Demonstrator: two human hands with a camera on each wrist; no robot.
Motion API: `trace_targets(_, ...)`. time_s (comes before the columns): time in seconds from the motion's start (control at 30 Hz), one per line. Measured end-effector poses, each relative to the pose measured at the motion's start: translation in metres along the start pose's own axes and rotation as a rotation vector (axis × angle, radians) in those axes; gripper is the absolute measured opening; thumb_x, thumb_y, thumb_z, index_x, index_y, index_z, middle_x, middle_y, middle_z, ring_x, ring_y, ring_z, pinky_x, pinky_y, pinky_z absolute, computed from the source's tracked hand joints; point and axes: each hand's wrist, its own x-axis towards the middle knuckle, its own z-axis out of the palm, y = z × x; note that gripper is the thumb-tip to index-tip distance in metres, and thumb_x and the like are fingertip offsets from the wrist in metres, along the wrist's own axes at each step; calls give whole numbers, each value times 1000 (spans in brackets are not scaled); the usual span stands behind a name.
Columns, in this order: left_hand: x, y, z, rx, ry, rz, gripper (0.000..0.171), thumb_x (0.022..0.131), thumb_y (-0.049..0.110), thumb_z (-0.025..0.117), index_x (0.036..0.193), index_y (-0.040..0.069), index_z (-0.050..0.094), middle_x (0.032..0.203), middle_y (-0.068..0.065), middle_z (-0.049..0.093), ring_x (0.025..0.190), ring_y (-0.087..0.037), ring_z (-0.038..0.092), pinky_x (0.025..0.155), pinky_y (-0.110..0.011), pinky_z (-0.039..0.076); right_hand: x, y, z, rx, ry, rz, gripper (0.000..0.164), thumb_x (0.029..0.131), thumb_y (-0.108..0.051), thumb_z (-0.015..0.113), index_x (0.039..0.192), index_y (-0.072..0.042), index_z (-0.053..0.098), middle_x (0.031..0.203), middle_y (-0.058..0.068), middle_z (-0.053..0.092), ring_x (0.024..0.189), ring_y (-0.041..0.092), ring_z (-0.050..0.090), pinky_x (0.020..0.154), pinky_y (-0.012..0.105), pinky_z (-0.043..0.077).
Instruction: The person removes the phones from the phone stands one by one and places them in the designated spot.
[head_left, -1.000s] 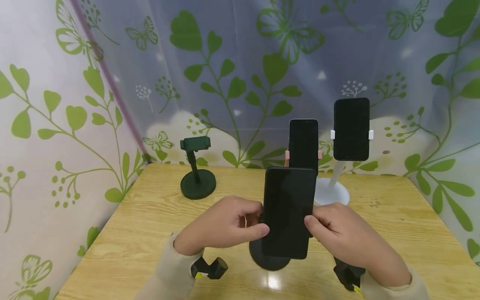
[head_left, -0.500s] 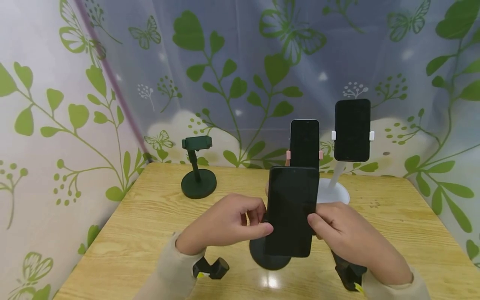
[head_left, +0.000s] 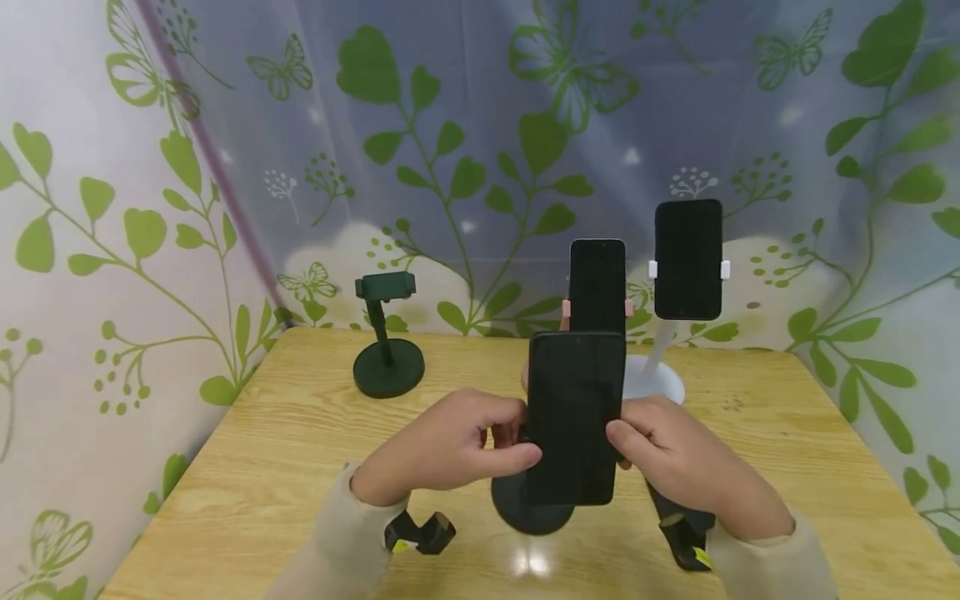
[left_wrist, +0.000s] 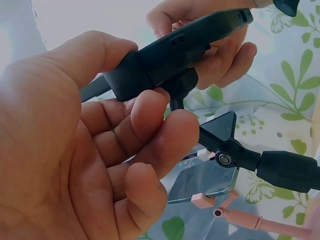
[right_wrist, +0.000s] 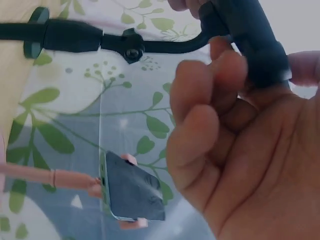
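Observation:
A dark-screened phone (head_left: 576, 417) sits upright in a black phone stand, whose round base (head_left: 528, 512) rests on the table. In the head view, my left hand (head_left: 457, 442) is at the phone's left edge. The left wrist view shows its thumb and index finger pinching the stand's black clamp (left_wrist: 125, 77), other fingers curled beneath. My right hand (head_left: 675, 454) grips the opposite side, thumb on the phone's right edge. In the right wrist view its fingers are bent behind the clamp (right_wrist: 267, 65). The stand's jointed arm (right_wrist: 167, 46) runs behind the phone, hidden in the head view.
Behind stand a phone (head_left: 597, 283) in a pink holder and another phone (head_left: 688, 258) in a white stand (head_left: 654, 379). A dark green phone stand (head_left: 387, 367) without a phone is at the back left. A patterned curtain (head_left: 465, 125) borders the wooden table (head_left: 300, 433).
The front phone leans less to one side and stands straighter. Both hands keep their hold beside it. The whole head view has shifted slightly.

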Motion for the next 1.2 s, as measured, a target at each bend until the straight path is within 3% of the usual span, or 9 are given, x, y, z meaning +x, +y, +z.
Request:
trace_targets(0.1, 0, 0, -1, 18, 0, 4, 25, 100, 30, 69, 79, 22, 59, 71, 17, 58, 56, -8, 48, 54, -21, 40, 2, -10, -8, -105, 33, 66, 30, 107, -9, 50, 81, -23, 56, 72, -18, 49, 62, 0, 47, 57, 24, 44)
trace_targets(0.23, -1, 0, -2, 35, -3, -1, 26, 100, 31, 69, 78, 21, 59, 71, 16, 59, 58, -3, 47, 55, -21, 40, 7, -28, -19, -236, 159, 142, 16, 110, -17, 46, 114, -17, 61, 96, -7, 60, 84, 11, 57, 67, 31, 50)
trace_targets(0.37, 0, 1, -1, 34, -3, -1, 25, 100, 31, 70, 79, 21, 60, 71, 17, 59, 58, -1, 47, 56, -21, 41, 13, -54, -25, -369, 302, 191, 32, 107, -25, 54, 138, -16, 55, 123, 0, 60, 104, 16, 62, 72, 35, 56)
trace_targets(0.5, 1, 1, -1, 29, 5, 4, 24, 99, 31, 71, 80, 22, 60, 70, 17, 58, 58, -1, 48, 56, -21, 41, 21, -84, -24, -501, 333, 201, 52, 102, -34, 62, 149, -19, 49, 138, 5, 52, 86, 14, 64, 59, 33, 53)
trace_targets(0.6, 2, 2, -2, 34, 6, 11, 23, 100, 31, 70, 82, 23, 59, 70, 18, 58, 59, -1, 49, 56, -21, 41, 30, -101, -20, -640, 315, 178, 65, 97, -43, 67, 153, -19, 47, 146, 12, 48, 75, 17, 62, 49, 29, 42)
trace_targets(0.7, 2, 2, -2, 40, 1, 17, 22, 101, 32, 68, 83, 23, 59, 70, 18, 58, 58, -2, 49, 55, -21, 41, 38, -112, -14, -731, 274, 162, 71, 94, -50, 68, 155, -20, 46, 154, 17, 43, 100, 31, 66, 42, 27, 35)
trace_targets(0.87, 1, 1, -1, 51, -9, 16, 14, 102, 34, 66, 93, 24, 64, 72, 17, 58, 60, -1, 51, 57, -22, 43, 49, -120, -4, -810, 178, 218, 78, 94, -59, 65, 158, -21, 43, 158, 21, 39, 137, 46, 46, 37, 28, 35)
trace_targets(1.0, 0, 2, 1, 55, -8, 5, 10, 102, 35, 66, 100, 25, 66, 72, 17, 58, 60, -1, 52, 58, -22, 45, 55, -118, 4, -870, 159, 211, 76, 95, -56, 66, 156, -14, 46, 153, 25, 43, 136, 48, 48, 38, 36, 45)
trace_targets(1.2, 1, 5, 1, 62, -15, -3, 19, 102, 35, 67, 87, 24, 64, 72, 17, 60, 60, -1, 53, 58, -22, 46, 59, -112, 11, -907, 225, 138, 59, 100, -45, 59, 144, -7, 56, 136, 26, 54, 117, 50, 61, 41, 43, 50)
